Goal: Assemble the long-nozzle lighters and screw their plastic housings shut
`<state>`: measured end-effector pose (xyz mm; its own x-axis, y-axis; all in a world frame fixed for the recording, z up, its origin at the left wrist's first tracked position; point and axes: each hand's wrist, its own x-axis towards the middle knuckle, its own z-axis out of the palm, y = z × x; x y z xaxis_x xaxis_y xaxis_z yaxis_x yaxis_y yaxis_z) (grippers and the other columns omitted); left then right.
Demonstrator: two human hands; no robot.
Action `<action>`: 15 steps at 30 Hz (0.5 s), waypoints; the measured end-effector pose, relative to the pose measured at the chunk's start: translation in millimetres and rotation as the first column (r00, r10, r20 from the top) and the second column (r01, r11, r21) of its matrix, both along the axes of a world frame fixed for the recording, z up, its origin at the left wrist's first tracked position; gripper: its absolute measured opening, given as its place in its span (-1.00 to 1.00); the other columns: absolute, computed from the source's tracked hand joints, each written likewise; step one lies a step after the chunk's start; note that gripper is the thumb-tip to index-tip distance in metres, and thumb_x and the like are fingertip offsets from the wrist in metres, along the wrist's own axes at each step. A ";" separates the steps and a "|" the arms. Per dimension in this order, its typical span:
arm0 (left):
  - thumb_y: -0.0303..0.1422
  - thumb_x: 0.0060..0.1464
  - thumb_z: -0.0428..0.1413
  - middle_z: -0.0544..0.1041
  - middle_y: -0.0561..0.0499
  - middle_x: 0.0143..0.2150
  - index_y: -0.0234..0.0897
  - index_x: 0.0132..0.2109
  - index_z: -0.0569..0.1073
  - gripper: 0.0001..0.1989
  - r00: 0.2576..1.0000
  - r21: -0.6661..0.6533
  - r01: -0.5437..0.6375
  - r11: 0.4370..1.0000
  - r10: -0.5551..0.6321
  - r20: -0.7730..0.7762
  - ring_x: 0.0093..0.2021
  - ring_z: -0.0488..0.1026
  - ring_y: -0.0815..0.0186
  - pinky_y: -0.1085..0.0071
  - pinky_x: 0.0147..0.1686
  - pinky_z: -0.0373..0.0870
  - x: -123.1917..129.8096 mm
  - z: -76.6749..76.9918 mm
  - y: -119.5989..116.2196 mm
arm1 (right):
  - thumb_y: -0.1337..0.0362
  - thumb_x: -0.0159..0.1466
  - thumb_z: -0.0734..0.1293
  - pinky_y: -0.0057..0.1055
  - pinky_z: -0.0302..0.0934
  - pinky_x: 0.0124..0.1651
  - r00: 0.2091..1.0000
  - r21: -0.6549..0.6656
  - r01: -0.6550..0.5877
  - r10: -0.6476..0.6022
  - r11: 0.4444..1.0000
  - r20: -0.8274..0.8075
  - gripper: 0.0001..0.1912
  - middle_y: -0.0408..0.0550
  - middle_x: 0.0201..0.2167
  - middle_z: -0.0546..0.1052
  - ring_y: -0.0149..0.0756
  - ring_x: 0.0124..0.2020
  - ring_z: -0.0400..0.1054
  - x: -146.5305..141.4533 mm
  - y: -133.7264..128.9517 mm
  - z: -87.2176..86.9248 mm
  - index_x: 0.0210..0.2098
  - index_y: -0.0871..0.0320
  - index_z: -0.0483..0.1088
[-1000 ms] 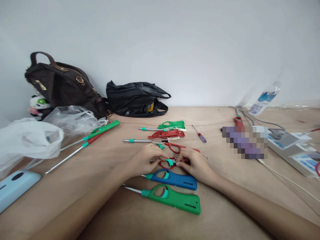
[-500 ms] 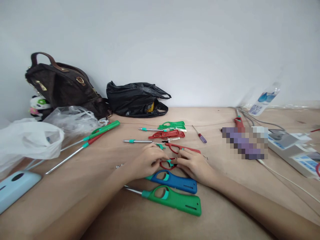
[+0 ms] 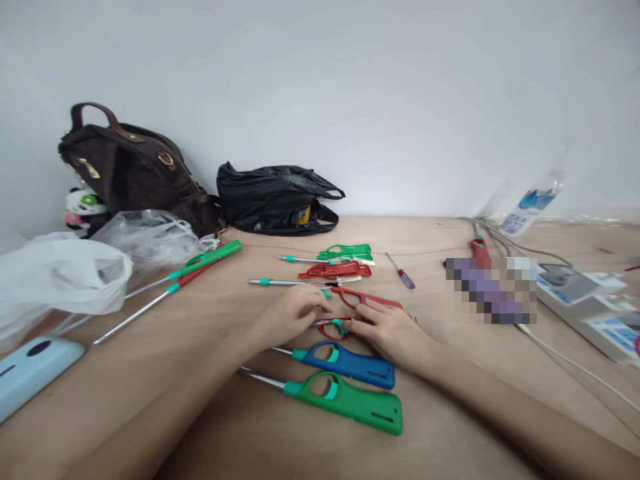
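My right hand (image 3: 393,328) presses its fingers on an opened red lighter body (image 3: 334,328) with a turquoise trigger, holding it on the table; part of it is hidden. My left hand (image 3: 297,310) is just left of it, over the metal tube, with thumb and fingers curved and apart and nothing seen between them. Beyond the hands lies a loose red casing half (image 3: 367,299). Nearer me rest a blue lighter (image 3: 350,364) and a green lighter (image 3: 353,403). Farther back are red casing parts (image 3: 333,269), green casing parts (image 3: 345,251) and a metal tube (image 3: 275,282).
A purple-handled screwdriver (image 3: 406,278) lies behind my right hand. On the left are two long lighters (image 3: 210,258), plastic bags (image 3: 75,273) and a light blue case (image 3: 35,377). A backpack (image 3: 135,173) and black bag (image 3: 275,200) stand behind; a power strip (image 3: 575,303) is right.
My left hand has drawn back slightly left from the red lighter, and its fingers have parted. The right hand stays on the lighter. The whole view has shifted a little.
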<state>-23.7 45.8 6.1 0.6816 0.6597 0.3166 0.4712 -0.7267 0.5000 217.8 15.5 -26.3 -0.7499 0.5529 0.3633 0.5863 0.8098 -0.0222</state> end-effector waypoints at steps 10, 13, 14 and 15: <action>-0.53 0.11 0.00 0.51 -0.01 -0.26 -0.29 -0.25 0.47 -0.84 0.993 -0.018 0.094 0.995 -0.095 -0.068 -0.23 0.45 0.30 0.40 -0.21 0.39 -3.7 10.1 -2.3 | 0.40 0.30 0.23 -0.10 0.28 -0.06 0.997 -0.104 0.048 -0.055 0.993 -0.063 -0.69 0.12 -0.05 0.42 -0.05 -0.04 0.29 -1.5 -2.4 7.0 -0.05 0.03 0.50; -0.47 0.09 0.06 0.50 0.00 -0.27 -0.28 -0.28 0.45 -0.92 0.983 -0.054 0.049 0.997 -0.058 -0.175 -0.26 0.44 0.29 0.42 -0.26 0.38 -9.6 15.2 -2.1 | 0.43 0.28 0.25 0.00 0.21 0.04 0.994 -0.185 0.075 -0.089 0.980 -0.070 -0.64 0.09 0.07 0.33 -0.01 0.10 0.19 3.2 -2.2 13.0 -0.03 -0.05 0.48; -0.46 0.08 0.07 0.50 0.02 -0.29 -0.28 -0.29 0.44 -0.95 0.978 -0.056 0.031 0.998 -0.041 -0.203 -0.28 0.43 0.30 0.43 -0.28 0.37 -11.1 16.4 -2.1 | 0.44 0.28 0.25 0.04 0.16 0.10 0.994 -0.200 0.072 -0.088 0.977 -0.071 -0.63 0.07 0.13 0.28 0.01 0.16 0.13 5.3 -1.9 14.7 -0.02 -0.07 0.48; -0.45 0.07 0.08 0.49 0.03 -0.32 -0.28 -0.31 0.43 -0.97 0.976 -0.038 0.014 0.999 -0.022 -0.217 -0.31 0.43 0.31 0.45 -0.31 0.36 -12.2 16.8 -2.1 | 0.44 0.27 0.25 0.08 0.10 0.16 0.994 -0.209 0.065 -0.081 0.976 -0.070 -0.61 0.04 0.19 0.22 0.02 0.23 0.05 7.4 -1.6 16.2 -0.01 -0.09 0.47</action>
